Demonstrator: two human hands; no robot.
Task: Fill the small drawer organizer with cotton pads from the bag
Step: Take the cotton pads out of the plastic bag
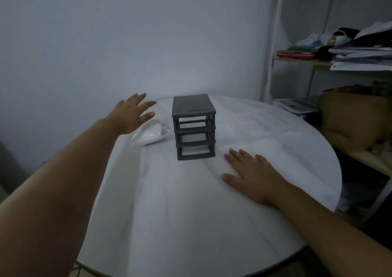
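Note:
A small dark grey drawer organizer [194,126] stands upright near the middle of a round table covered in white cloth [191,213]. It has three tiers, and the drawers look see-through or absent. To its left lies a clear plastic bag of white cotton pads [151,135]. My left hand [132,115] hovers just above and behind the bag, fingers spread, holding nothing. My right hand [252,175] rests flat on the cloth, palm down, to the right and in front of the organizer.
A plain white wall stands behind the table. At the right is a shelf unit [305,61] stacked with papers and clothes, with a brown paper bag [352,117] on a lower shelf close to the table's right edge.

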